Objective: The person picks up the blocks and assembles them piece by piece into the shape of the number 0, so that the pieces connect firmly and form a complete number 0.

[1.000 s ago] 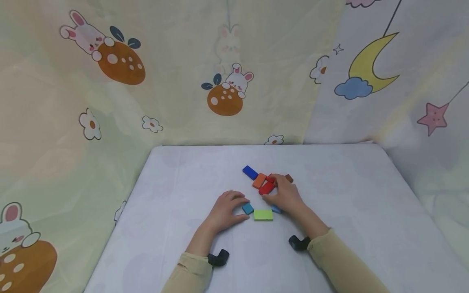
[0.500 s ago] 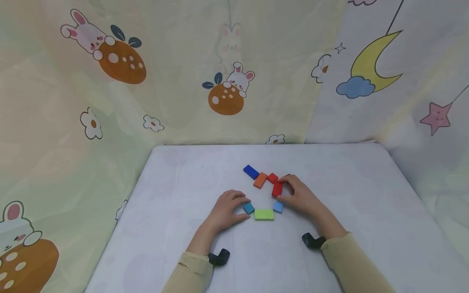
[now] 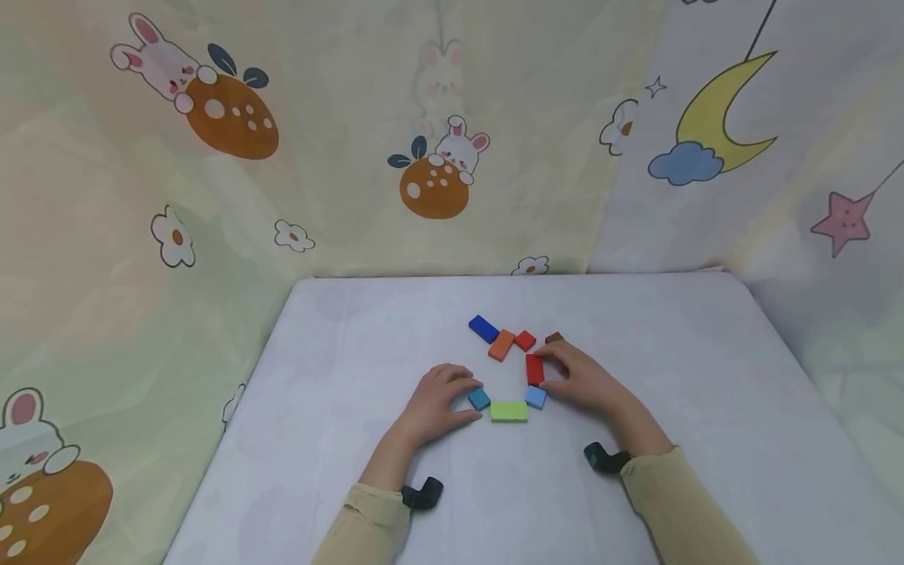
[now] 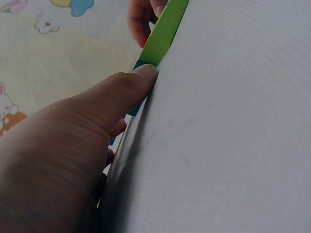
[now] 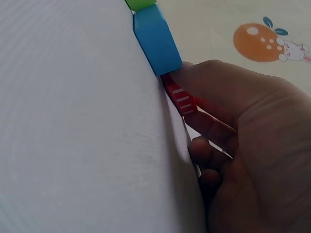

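Note:
My right hand (image 3: 582, 378) pinches a red rectangular block (image 3: 534, 369) between thumb and fingers. The near end of that block meets a light blue block (image 3: 536, 398). In the right wrist view, white stripes mark the side of the red block (image 5: 182, 98), beside the blue block (image 5: 158, 41). On the other side, my left hand (image 3: 434, 404) has its thumb and forefinger around a small teal block (image 3: 479, 399). The left wrist view shows the thumb over the teal block (image 4: 135, 109), partly hiding it. A lime green block (image 3: 509, 412) lies between the teal and light blue ones.
Farther back on the white table (image 3: 353, 329) lie a dark blue block (image 3: 483, 329), an orange block (image 3: 501, 345) and a small red block (image 3: 525, 340). A brown block (image 3: 554, 337) is partly hidden behind my right hand. Patterned cloth (image 3: 339, 118) rises behind the table.
My right hand has drawn the red rectangular block away from the small red one, rightward and towards me, and turned it until it meets the light blue block. The left hand has stayed put.

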`<state>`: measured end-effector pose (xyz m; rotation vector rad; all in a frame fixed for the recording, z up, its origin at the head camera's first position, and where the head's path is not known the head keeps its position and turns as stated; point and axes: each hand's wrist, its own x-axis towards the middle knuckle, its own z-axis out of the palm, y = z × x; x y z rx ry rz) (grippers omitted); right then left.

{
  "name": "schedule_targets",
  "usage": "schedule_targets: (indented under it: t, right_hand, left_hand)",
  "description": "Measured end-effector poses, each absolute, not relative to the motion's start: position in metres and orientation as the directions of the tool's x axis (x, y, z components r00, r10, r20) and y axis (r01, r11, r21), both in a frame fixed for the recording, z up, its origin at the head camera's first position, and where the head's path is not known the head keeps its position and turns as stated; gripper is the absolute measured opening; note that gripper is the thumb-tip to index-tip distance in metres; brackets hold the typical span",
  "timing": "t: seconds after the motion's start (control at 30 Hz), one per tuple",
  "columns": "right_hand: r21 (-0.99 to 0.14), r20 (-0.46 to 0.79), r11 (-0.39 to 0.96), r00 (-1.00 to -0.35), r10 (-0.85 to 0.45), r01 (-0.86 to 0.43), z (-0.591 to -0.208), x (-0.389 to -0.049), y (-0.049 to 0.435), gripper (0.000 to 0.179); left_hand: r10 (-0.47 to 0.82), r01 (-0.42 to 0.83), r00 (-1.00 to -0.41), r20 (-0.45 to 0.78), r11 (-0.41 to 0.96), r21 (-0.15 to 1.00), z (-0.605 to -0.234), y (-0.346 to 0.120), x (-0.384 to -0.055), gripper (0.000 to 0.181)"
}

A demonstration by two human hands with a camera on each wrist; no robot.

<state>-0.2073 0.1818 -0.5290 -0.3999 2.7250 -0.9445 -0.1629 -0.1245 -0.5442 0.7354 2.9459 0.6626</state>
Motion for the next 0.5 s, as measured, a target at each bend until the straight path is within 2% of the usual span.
schedule_targets:
  t: [0.5]
  right_hand:
    - [-0.650,-0.081,0.724,-0.925,-0.370,-0.233,-0.5329,-0.2066,0.1881,0.049]
  left_hand:
    - [0.447,0.430,-0.893,0.060,0.806,0.406,-0.5449,-0.1237,-0.1631,0.049]
